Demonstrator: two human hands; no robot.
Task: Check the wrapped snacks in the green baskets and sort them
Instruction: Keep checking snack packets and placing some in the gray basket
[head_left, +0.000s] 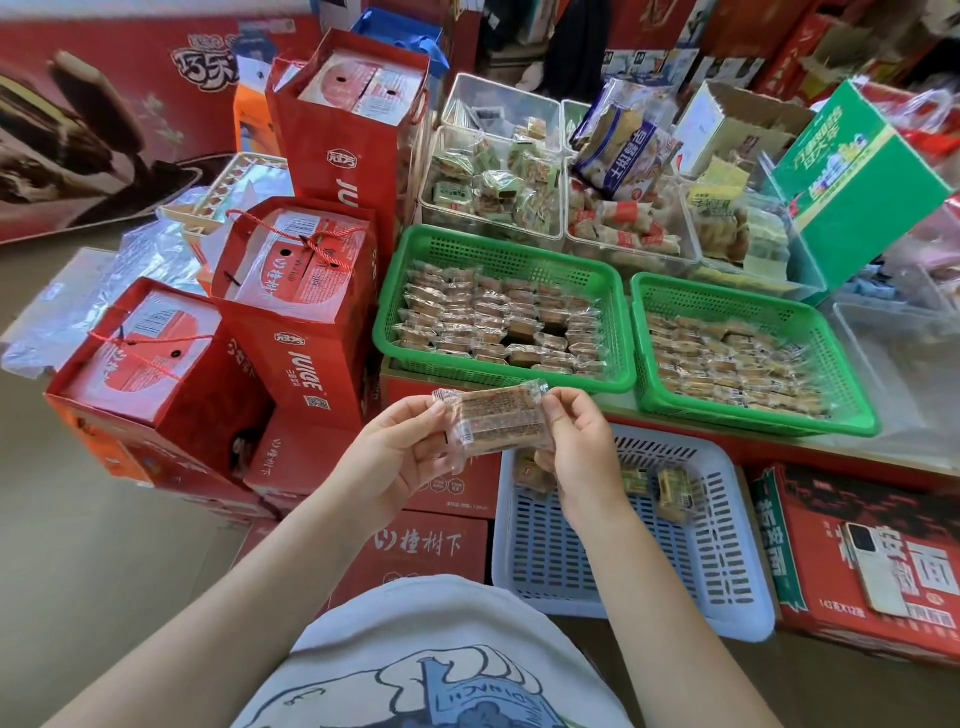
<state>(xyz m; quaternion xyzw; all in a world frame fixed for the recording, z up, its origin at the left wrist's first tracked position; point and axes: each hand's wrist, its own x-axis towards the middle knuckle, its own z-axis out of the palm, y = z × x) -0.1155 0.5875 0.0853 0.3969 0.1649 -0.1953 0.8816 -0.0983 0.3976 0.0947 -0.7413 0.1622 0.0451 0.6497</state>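
Both hands, left hand (402, 452) and right hand (582, 452), pinch one wrapped snack (493, 418) by its ends, label upward for checking, with the green baskets (506, 376) beyond the grip and the white basket (628, 525) beneath.

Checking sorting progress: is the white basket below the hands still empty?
No, the white basket already holds a few wrapped snacks near its far end.

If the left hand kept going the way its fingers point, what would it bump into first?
Probably the right hand: the left hand points right across the wrapped snack both hands pinch. Depth is hard to judge.
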